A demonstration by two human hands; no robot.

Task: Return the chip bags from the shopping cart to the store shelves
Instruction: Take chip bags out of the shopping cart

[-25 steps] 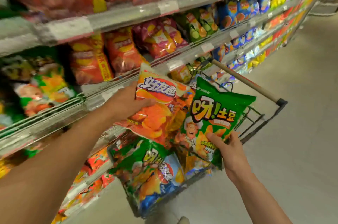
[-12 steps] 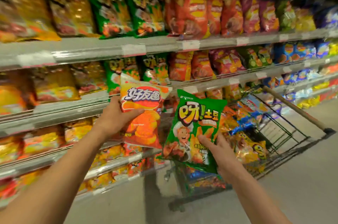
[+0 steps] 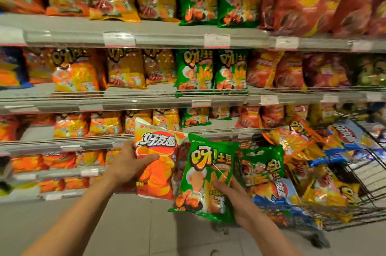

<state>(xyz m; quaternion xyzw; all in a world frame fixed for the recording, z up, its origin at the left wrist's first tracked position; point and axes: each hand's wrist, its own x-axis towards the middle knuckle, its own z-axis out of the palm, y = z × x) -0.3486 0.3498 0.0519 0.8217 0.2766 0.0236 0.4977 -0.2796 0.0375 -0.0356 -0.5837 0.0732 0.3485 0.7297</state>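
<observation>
My left hand (image 3: 130,167) grips an orange chip bag (image 3: 157,163) by its left edge, held upright in front of the lower shelves. My right hand (image 3: 234,199) holds a green chip bag (image 3: 205,174) from below, just right of the orange one. The shopping cart (image 3: 363,203) stands at the right, piled with several more bags: green, blue, orange and yellow. Matching green bags (image 3: 213,70) stand on the middle shelf (image 3: 146,100) straight ahead, and larger ones on the shelf above.
Shelves full of chip bags fill the whole view ahead, with price tags (image 3: 217,40) on their front rails. Red bags (image 3: 309,2) sit at the upper right. Pale floor tiles (image 3: 146,230) lie below my arms, and the cart's wire side is close to my right forearm.
My view has turned left to face the shelves squarely, so the cart has slid to the right edge. Both hands keep their bags, held a little lower in the view.
</observation>
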